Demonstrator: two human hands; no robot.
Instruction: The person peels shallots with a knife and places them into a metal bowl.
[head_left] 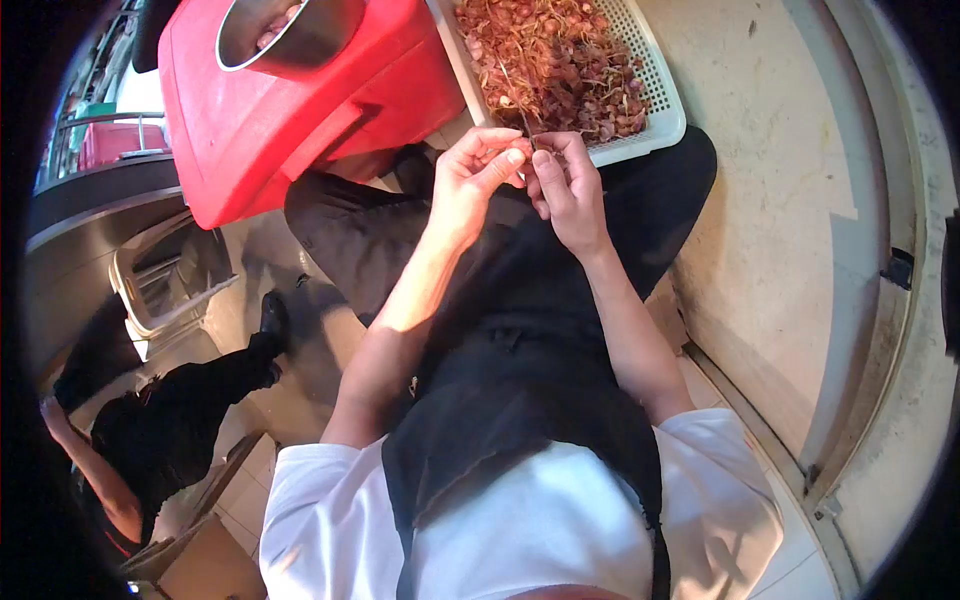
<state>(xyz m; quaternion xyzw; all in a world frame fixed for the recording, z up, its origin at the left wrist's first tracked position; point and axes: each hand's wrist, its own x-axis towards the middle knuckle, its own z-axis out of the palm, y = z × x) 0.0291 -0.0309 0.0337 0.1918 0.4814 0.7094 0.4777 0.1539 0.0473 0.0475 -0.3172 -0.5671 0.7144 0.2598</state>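
My left hand pinches a small reddish shallot between thumb and fingers, above my lap. Close against it, my right hand is closed around a small knife, whose thin blade points away from me toward the basket. The knife's handle is hidden in my fingers. Just beyond both hands is a white perforated basket, filled with many reddish shallots and loose dry skins.
A red plastic bin stands at the left, with a metal pot holding some peeled pieces on top. A pale panel runs along my right. Another person in dark clothes is at the lower left, near a pale-framed chair.
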